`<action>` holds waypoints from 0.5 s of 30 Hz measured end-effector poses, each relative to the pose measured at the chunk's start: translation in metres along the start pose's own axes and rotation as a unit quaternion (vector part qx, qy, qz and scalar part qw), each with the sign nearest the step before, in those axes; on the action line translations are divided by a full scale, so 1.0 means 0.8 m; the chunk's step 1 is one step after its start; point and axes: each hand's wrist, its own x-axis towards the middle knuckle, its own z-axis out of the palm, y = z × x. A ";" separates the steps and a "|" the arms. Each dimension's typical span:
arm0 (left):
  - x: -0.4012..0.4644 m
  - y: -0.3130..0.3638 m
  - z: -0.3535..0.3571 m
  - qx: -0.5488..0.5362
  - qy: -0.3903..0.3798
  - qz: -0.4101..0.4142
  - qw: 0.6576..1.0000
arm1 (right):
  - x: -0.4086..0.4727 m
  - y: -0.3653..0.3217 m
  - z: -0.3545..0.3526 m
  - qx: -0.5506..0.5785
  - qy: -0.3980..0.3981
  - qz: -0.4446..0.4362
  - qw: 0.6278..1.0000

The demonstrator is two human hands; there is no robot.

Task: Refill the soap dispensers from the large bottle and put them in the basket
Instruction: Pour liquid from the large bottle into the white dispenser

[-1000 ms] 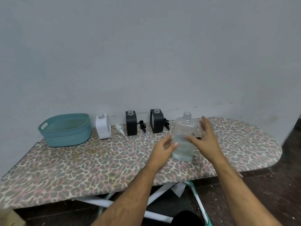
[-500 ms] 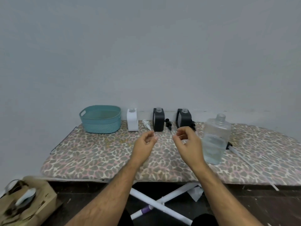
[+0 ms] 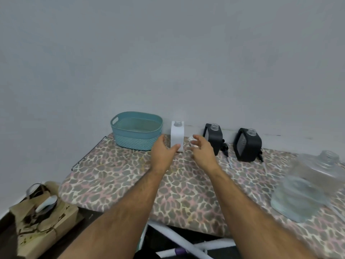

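Head view, the only one. Both hands reach forward over the ironing board (image 3: 119,186) toward the white dispenser (image 3: 177,135), which stands upright at the back edge by the wall, its neck open and no pump fitted. Left hand (image 3: 162,153): fingers spread and relaxed, thumb tip lying against or just short of the dispenser's lower front; contact cannot be confirmed, and nothing is gripped yet. Right hand (image 3: 202,150): fingers loosely apart, empty, hovering just to the right of the white dispenser and over a small white pump (image 3: 192,141) lying on the board; whether a fingertip touches it is too blurred to tell. Basket (image 3: 137,130) sits just beyond the left hand, to its left, with nothing visible inside. Two black dispensers, one (image 3: 214,138) just past the right hand and another (image 3: 247,144) farther right, both uncapped, each with a dark pump lying beside it. Large bottle (image 3: 306,186) stands well to the right of the right hand, near the board's front, cap off, partly filled with clear liquid, blurred. Judgement: the step in hand is fetching the first dispenser for filling; none looks done, so the task is at its start. Next move likely calls for the left hand to close round the white body and bring it toward the bottle, kept upright, with the right hand free to lift and pour.
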 end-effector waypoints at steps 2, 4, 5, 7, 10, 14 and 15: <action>0.014 -0.004 0.015 0.001 0.011 0.011 1.000 | 0.029 0.000 0.005 0.003 -0.014 0.011 1.000; 0.024 -0.004 0.028 0.007 0.016 0.010 1.000 | 0.055 0.000 0.009 -0.005 -0.035 0.013 0.999; 0.028 -0.005 0.034 0.008 0.020 0.010 1.000 | 0.065 -0.001 0.010 -0.003 -0.044 0.013 0.999; 0.035 -0.008 0.043 0.014 0.033 0.013 0.999 | 0.081 -0.003 0.012 0.007 -0.056 0.013 0.998; 0.041 -0.013 0.052 0.008 0.049 0.006 0.999 | 0.098 -0.005 0.017 0.011 -0.075 0.014 0.997; 0.041 -0.017 0.054 0.003 0.058 0.008 0.998 | 0.105 -0.009 0.021 0.022 -0.093 0.002 0.995; 0.041 -0.017 0.052 0.002 0.061 0.008 0.998 | 0.105 -0.009 0.021 0.030 -0.093 -0.003 0.995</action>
